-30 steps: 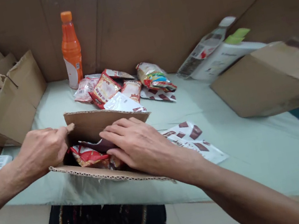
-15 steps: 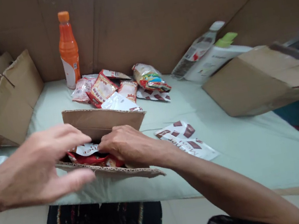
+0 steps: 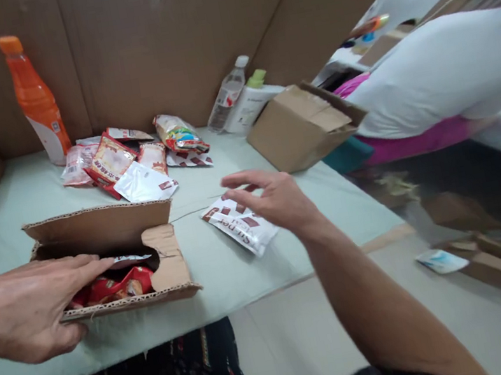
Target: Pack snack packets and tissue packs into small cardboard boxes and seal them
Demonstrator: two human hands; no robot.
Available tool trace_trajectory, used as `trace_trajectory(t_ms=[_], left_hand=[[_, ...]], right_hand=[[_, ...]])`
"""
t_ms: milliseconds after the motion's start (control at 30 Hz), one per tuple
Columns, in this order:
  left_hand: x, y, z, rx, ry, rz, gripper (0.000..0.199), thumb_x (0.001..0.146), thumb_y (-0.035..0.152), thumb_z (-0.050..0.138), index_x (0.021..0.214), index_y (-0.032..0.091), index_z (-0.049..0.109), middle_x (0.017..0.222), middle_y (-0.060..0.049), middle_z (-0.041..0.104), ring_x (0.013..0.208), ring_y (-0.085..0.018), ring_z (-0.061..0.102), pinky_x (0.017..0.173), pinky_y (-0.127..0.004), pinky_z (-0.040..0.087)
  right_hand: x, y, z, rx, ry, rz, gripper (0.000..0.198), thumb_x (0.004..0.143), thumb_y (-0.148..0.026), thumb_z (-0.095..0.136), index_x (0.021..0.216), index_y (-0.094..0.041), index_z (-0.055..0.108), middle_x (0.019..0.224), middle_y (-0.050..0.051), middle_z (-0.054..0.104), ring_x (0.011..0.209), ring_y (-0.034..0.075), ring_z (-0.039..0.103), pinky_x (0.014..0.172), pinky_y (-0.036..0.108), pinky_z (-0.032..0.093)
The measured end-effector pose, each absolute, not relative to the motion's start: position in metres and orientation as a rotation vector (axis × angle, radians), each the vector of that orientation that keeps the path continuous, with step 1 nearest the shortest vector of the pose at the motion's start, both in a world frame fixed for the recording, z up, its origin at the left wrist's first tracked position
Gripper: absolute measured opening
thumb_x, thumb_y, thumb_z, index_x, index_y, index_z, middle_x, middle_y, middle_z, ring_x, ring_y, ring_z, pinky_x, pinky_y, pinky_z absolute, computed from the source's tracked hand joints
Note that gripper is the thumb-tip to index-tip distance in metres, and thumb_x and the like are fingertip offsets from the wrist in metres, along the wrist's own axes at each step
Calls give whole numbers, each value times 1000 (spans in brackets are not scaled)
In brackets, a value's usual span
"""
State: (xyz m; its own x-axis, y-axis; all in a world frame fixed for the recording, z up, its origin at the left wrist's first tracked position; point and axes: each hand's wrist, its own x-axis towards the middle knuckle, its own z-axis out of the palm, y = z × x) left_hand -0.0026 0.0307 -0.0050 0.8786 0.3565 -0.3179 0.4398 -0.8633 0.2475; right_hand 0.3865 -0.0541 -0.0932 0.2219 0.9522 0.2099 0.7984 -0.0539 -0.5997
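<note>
An open cardboard box [image 3: 166,260] stands near the table's front edge. Red snack packets [image 3: 122,284] lie inside, with a white printed pouch [image 3: 131,258] against the far side. My left hand [image 3: 42,302] grips the box at its left part, thumb outside the near wall and fingers over the opening, which hides some contents. To the right of the box, my right hand [image 3: 274,199] hovers open with fingers apart over white pouches with brown squares [image 3: 243,227] on the table. Whether its fingertips touch them I cannot tell.
Behind the box lie several snack packets [image 3: 112,160] and an orange drink bottle [image 3: 36,102]. A clear bottle [image 3: 229,94], a white bottle with green cap [image 3: 250,105] and another carton [image 3: 300,127] stand further right. Beyond the table, a person in white [image 3: 443,69] leans in.
My right hand has come out of the box and moved right over the white pouches. My left hand has settled on the box. The view has swung right.
</note>
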Motion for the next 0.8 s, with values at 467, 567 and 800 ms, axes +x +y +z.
trace_trajectory(t_ms=[467,567,800], left_hand=[[9,5,8,2505,632,-697,88,83,2,48,162,39,40,164,2,49,151,-26,49,119,-40,47],[11,5,10,2476,646,-789,88,83,0,47,162,40,39,166,2,45,154,-26,44,122,-43,43],[10,5,8,2488,629,-741,83,83,2,47,159,35,47,162,0,50,151,-27,48,121,-43,45]], right_hand=[[454,-58,-183,-2145,-1366,937,43,60,-59,80,65,-22,58,63,3,61,60,19,53,58,35,44],[439,-72,-161,-2012,-1309,1029,52,59,-69,79,68,-21,64,63,3,62,58,18,53,56,33,43],[381,-95,-139,-1918,-1692,977,44,71,-60,74,93,-21,73,84,6,77,73,26,68,64,35,54]])
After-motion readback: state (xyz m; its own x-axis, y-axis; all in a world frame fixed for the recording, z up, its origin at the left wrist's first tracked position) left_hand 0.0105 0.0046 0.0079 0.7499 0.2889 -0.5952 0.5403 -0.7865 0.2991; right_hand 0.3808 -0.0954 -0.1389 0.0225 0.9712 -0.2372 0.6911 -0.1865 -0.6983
